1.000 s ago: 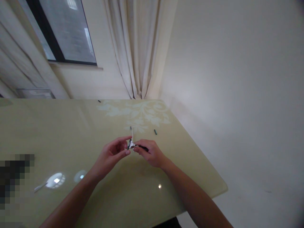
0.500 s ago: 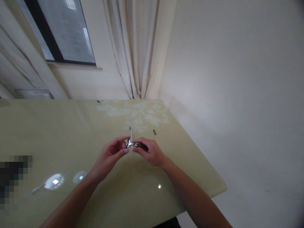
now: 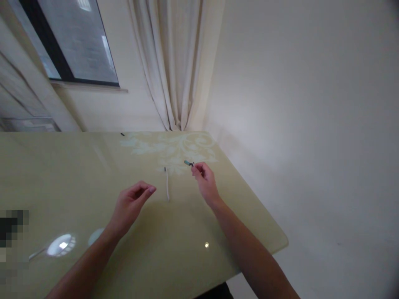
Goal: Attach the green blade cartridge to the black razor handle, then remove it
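Note:
A small dark piece with a blue-green strip (image 3: 187,162) projects from the pinched fingertips of my right hand (image 3: 205,182), above the table. Whatever else lies inside that grip is mostly hidden. To the left, my left hand (image 3: 129,205) hovers over the table with thumb and fingertips pressed together; anything between them cannot be made out. Between the hands, a thin white stick with a grey tip (image 3: 167,185) lies on the tabletop, touched by neither hand. Near the far edge rests a tiny black piece (image 3: 122,134).
The glossy yellow-green table (image 3: 77,178) has a white floral pattern and bright light reflections. Its right edge runs beside a pale wall (image 3: 296,124). Curtains (image 3: 174,62) and a window (image 3: 81,41) stand behind. A pixelated dark patch covers the left edge.
My hands have moved apart, the right one up and forward. The shiny metal-headed tool between them is out of sight. The dark piece formerly on the right no longer shows on the table.

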Demonstrator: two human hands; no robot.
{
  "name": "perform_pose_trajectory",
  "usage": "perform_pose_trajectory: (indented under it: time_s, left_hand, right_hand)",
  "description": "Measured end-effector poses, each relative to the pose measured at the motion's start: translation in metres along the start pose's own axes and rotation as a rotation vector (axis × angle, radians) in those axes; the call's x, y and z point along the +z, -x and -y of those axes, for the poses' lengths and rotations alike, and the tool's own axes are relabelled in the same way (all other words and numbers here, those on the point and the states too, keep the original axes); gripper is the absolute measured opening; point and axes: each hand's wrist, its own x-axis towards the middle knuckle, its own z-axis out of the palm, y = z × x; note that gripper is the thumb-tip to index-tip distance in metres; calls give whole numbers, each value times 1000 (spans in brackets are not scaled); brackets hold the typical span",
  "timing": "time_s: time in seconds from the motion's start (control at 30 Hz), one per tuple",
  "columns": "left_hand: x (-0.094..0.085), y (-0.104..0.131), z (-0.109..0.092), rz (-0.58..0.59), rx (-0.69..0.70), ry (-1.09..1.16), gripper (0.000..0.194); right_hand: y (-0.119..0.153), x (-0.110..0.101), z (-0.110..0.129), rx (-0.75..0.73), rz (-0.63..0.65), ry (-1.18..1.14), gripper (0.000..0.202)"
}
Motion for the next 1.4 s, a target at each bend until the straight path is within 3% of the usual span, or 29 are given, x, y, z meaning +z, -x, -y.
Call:
perform_pose_trajectory:
  time_s: [0.07, 0.17, 0.23, 0.43, 0.87, 1.2, 1.4]
  left_hand:
    - [3, -1, 8, 42, 55, -154, 38]
    - [14, 2, 13, 149, 139, -444, 39]
    - [24, 5, 12, 209, 135, -631, 40]
    - [47, 6, 6, 273, 14, -959, 45]
    - [48, 1, 12, 257, -30, -1005, 47]
    - [43, 3, 16, 193, -10, -988, 41]
    - [32, -2, 22, 78, -81, -760, 42]
  right_hand:
    - [-17, -21, -9, 44, -143, 15, 33]
    - [-35, -50, -26, 199, -227, 59, 35]
    - [-41, -63, -37, 222, -295, 162, 36]
    - [-44, -67, -55, 221, -246, 701, 30]
    - [-42, -49, -68, 175, -219, 920, 17]
    - [-45, -49, -72, 95, -240, 875, 17]
    - [-38, -39, -55, -88, -203, 787, 18]
